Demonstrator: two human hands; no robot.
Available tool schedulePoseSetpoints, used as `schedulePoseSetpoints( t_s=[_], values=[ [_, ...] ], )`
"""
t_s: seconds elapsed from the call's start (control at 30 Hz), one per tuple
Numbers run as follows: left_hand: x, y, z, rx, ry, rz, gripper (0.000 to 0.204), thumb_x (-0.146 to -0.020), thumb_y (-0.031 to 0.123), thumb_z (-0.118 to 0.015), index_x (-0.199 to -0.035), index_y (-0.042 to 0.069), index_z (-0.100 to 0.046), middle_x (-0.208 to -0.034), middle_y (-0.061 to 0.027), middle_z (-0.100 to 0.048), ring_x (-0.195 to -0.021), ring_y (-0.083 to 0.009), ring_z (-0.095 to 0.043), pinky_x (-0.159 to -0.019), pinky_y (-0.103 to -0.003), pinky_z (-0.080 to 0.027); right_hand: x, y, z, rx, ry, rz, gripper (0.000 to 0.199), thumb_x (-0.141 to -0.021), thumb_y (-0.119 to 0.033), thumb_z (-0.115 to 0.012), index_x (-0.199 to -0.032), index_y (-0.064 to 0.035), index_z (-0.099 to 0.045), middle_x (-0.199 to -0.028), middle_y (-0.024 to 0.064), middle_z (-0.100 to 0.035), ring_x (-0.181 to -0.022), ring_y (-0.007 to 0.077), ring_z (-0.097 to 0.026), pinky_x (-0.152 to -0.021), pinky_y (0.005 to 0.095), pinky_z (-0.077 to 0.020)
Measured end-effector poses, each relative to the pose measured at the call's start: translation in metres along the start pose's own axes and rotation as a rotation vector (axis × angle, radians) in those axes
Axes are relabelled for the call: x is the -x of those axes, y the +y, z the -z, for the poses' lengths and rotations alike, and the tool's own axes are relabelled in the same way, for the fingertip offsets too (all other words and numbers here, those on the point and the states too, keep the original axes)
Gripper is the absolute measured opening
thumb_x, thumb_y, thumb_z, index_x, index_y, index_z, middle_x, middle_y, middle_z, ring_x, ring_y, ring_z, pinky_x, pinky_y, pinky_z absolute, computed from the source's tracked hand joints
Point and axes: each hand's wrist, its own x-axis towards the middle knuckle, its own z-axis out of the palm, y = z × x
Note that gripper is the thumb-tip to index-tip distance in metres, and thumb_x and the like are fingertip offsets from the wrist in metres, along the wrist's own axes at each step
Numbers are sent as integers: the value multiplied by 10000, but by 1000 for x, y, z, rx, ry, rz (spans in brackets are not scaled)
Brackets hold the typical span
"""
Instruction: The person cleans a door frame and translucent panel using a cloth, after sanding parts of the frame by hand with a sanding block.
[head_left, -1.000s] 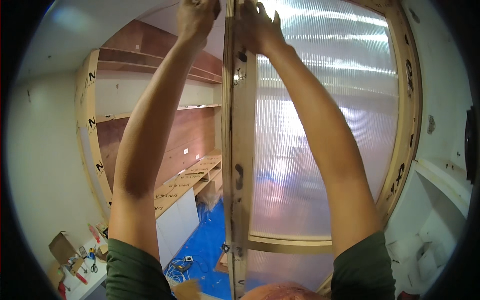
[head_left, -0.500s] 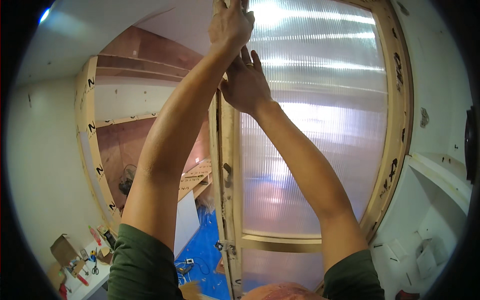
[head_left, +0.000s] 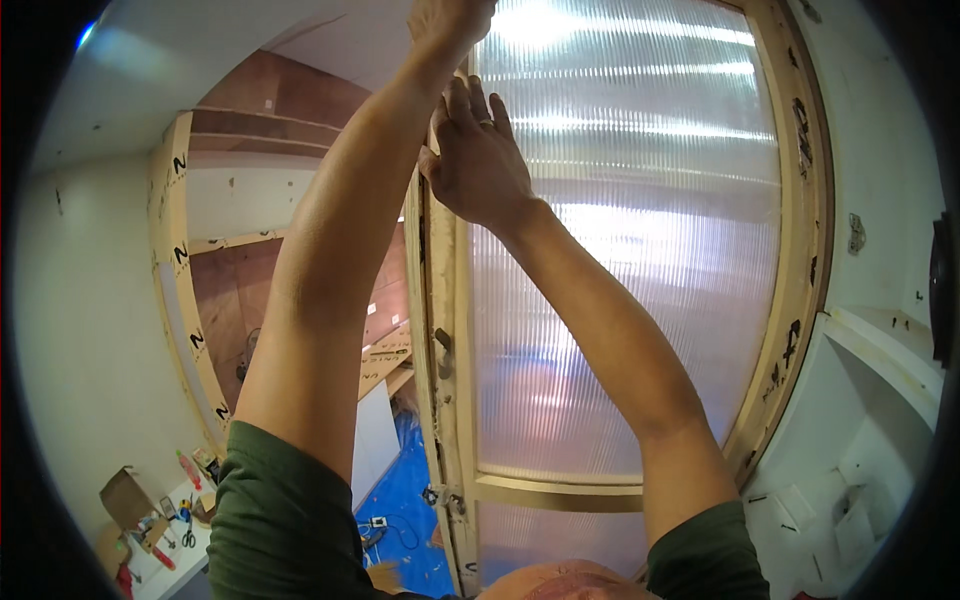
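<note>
A tall wood-framed door [head_left: 558,492] with ribbed translucent panels [head_left: 620,300] stands before me. Both my arms reach up toward its left upright. My right hand [head_left: 483,160] lies against this upright with its fingers stretched upward and its thumb near the left edge. A ring shows on one finger. Higher up, my left hand [head_left: 450,22] is at the same upright, cut off by the top of the picture. Its fingers are out of sight, so whether it grips the wood does not show. A small handle [head_left: 443,345] sits on the upright below my hands.
To the left of the door, an opening shows wooden shelving [head_left: 270,130] and a blue floor sheet [head_left: 403,510] with a cord and tool on it. A white worktop [head_left: 190,540] at lower left holds scissors [head_left: 188,538] and an open cardboard box [head_left: 128,497]. White shelves [head_left: 880,340] stand at right.
My left hand has gone up and slightly left, partly out of the picture. My right hand has shifted a little left along with the door's left upright in the view.
</note>
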Motion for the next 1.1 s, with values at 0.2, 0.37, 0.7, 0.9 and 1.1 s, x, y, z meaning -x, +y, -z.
schedulePoseSetpoints(
  t_s=[0.2,0.37,0.7,0.9,1.1],
  values=[
    [-13,5,-7,-6,5,-69,254,-1049,311,-506,-1195,155,-642,-1453,-153,-541,-1127,-397,-663,-929,-496,-551,3,6,-3,43,46,11,700,-1001,-393,-559,-1467,113,-431,-1560,304,-359,-1484,473,-327,-1220,567,-257],
    [-51,-5,-17,-99,83,-10,344,-1070,364,-427,-1212,110,-611,-1362,-177,-598,-1132,-430,-645,-976,-507,-522,0,-2,-5,17,19,-13,693,-1015,-372,-563,-1512,72,-374,-1598,271,-312,-1501,442,-316,-1238,550,-243],
    [-15,-45,82,1111,365,285,476,-1013,471,-624,-1291,86,-591,-1121,-112,-702,-995,-233,-685,-863,-388,-557,-12,20,-7,-229,260,-166,646,-1038,-364,-524,-1501,60,-372,-1503,276,-436,-1391,401,-465,-1161,570,-310],
    [117,-118,140,1171,271,257,461,-1030,377,-632,-1329,42,-526,-797,-14,-568,-566,-84,-475,-474,-247,-364,-78,53,-1,219,9,-260,500,-999,-344,-524,-1411,-65,-578,-1373,134,-580,-1305,329,-498,-1058,583,-310],
    [267,-111,137,1220,154,619,478,-1026,356,-637,-1367,49,-502,-772,-9,-560,-518,-61,-449,-435,-232,-346,-149,76,-8,188,33,-489,345,-1005,-302,-543,-1181,-86,-747,-1212,151,-735,-1117,360,-668,-1019,618,-345]
  ],
)
